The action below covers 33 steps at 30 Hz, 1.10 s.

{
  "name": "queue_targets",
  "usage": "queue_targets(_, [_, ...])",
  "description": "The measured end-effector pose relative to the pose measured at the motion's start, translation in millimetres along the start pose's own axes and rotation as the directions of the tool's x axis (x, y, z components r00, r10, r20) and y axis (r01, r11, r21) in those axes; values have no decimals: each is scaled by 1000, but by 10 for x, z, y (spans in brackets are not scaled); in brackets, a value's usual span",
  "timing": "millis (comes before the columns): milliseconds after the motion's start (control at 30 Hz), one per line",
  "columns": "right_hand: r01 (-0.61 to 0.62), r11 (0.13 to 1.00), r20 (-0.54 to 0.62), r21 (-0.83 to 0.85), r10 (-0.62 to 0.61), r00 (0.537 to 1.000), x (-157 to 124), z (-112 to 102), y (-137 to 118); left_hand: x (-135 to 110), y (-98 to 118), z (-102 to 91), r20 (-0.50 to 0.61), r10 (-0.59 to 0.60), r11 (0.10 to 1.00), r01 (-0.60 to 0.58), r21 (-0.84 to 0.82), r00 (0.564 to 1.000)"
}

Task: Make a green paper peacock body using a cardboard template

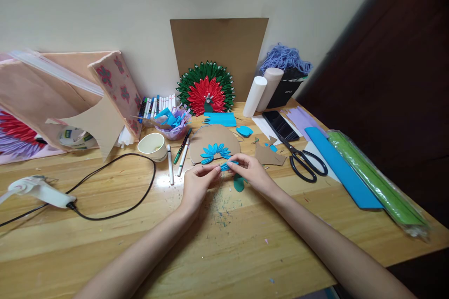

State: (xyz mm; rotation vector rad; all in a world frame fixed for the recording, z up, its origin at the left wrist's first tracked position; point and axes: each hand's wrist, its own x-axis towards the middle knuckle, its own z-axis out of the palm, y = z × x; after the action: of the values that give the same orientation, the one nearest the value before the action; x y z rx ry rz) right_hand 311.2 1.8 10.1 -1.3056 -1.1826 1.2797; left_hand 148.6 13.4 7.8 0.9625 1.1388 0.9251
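Between my two hands is a small piece of folded blue paper (pixel 229 165). My left hand (pixel 197 184) pinches its left end, and my right hand (pixel 250 174) pinches it from the right. Just beyond my fingers lies a rounded brown cardboard piece (pixel 224 134) with a fan of blue paper petals (pixel 214 151) along its lower part. A dark green paper shape (pixel 239 183) rests on the table below my right hand, partly covered by it. Loose blue paper petals (pixel 244 131) sit to the right of the cardboard.
Black-handled scissors (pixel 303 162) and a phone (pixel 280 125) lie at right, near blue paper (pixel 345 170) and a green roll (pixel 377 177). A glue gun (pixel 40 191) with a looping cord is at left. A white cup (pixel 152 146) stands near markers (pixel 170 164). A green-red paper peacock (pixel 206 88) leans at the back.
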Motion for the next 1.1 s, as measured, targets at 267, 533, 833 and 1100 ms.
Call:
queue_targets(267, [21,1000,8,-9,-21,1000,0,-2,-5,-20,17,8,11,-44,997,44,-57,999])
queue_targets(533, [36,999,6,-12,-35,999,-1,-4,12,-24,48,8,40,-74,992,78,-102,996])
queue_targets(833, [47,999,-3,-27,-47,999,6,-17,17,-44,70,9,82,-151,976,162,-144,985])
queue_targets(1100, [62,995,6,-74,-61,998,18,-61,29,-9,89,-23,149,-231,953,255,-165,961])
